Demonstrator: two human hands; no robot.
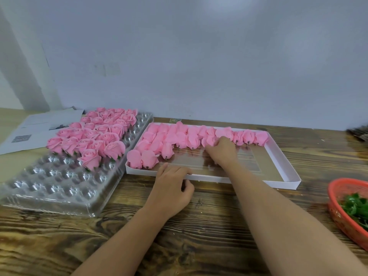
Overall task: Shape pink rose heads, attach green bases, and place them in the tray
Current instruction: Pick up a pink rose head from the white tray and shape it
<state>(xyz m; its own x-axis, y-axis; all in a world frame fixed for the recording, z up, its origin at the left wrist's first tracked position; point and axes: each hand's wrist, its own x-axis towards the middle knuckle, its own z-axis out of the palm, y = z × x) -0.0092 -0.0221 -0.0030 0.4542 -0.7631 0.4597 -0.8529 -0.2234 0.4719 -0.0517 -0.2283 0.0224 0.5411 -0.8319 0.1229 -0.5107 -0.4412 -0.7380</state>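
A clear plastic cell tray [59,186] at the left holds several finished pink roses [93,140] in its far cells. A shallow white box [278,156] in the middle holds several unshaped pink rose heads [179,136] along its far side. My right hand [223,150] reaches into the box and its fingers grip one pink rose head [209,141] in the far row. My left hand [173,188] rests at the box's near edge, fingers loosely curled on the rim and holding nothing.
An orange basket [338,212] with green bases [354,206] stands at the right edge of the wooden table [199,236]. Printed paper [35,128] lies at the far left. A dark object [358,132] lies at the far right. A wall rises behind.
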